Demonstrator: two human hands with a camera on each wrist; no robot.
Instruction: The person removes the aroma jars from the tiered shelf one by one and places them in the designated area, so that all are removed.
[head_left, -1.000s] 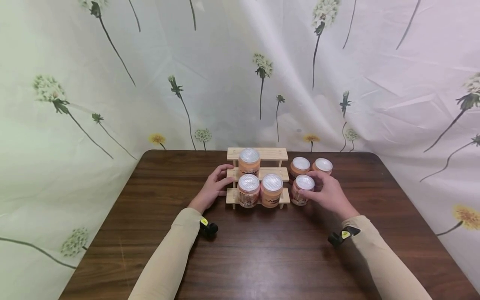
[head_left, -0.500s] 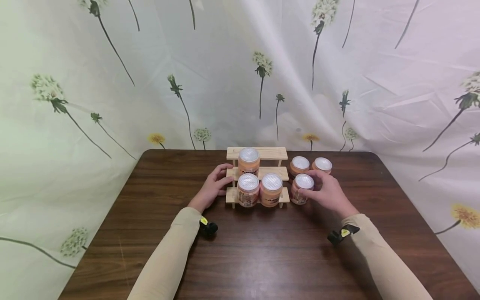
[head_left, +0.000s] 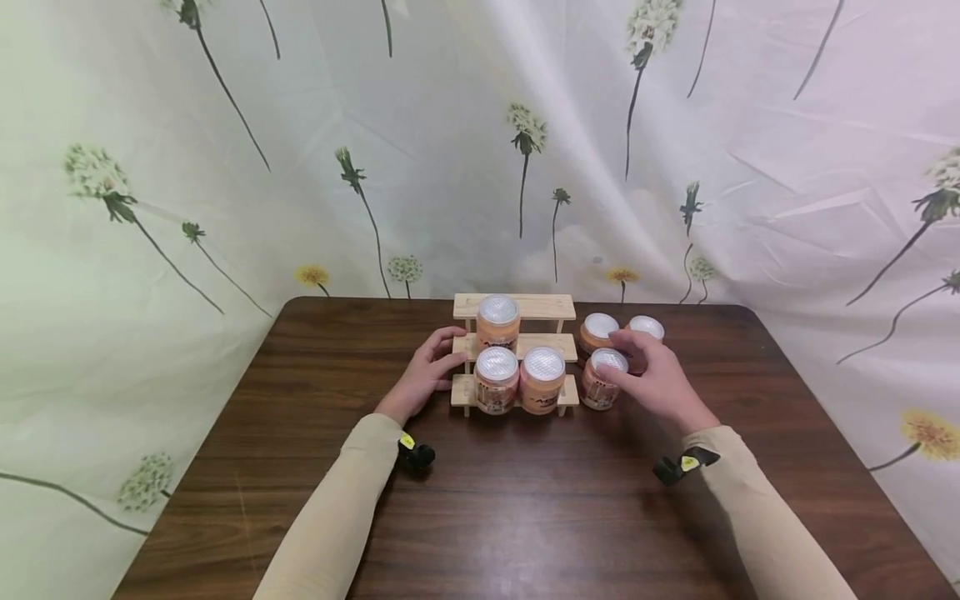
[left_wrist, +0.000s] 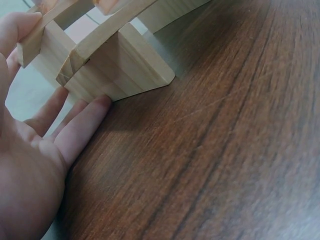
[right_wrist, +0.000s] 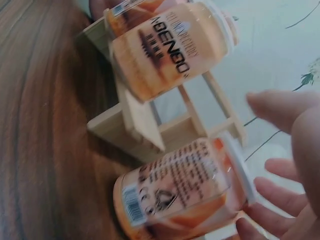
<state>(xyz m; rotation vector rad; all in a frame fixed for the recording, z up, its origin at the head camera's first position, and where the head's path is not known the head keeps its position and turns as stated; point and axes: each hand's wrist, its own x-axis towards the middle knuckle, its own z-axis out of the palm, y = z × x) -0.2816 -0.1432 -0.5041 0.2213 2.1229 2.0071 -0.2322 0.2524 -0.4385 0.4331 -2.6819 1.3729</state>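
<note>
My left hand [head_left: 427, 375] rests against the left side of a three-step wooden rack [head_left: 547, 347], its extended fingertips touching the side panel [left_wrist: 110, 70]. On the rack stand an orange jar [head_left: 498, 327] higher up and two more, a left jar [head_left: 497, 383] and a right jar [head_left: 542, 383], on the lowest step. All have clear, silvery-looking lids. My right hand [head_left: 654, 377] is spread beside and above another orange jar [head_left: 600, 390] standing on the table to the rack's right. In the right wrist view its thumb stands apart from that jar [right_wrist: 185, 192], and the fingers are near the lid.
Behind the right hand stand two more jars, a back-left jar [head_left: 597, 333] and a back-right jar [head_left: 647, 327] partly covered by the hand. The dark wooden table [head_left: 510, 508] ends at a flower-printed curtain [head_left: 450, 167].
My right hand has loosened its hold on the nearest table jar, its fingers spreading and rising slightly. The jar stays in place. My left hand keeps its position at the rack.
</note>
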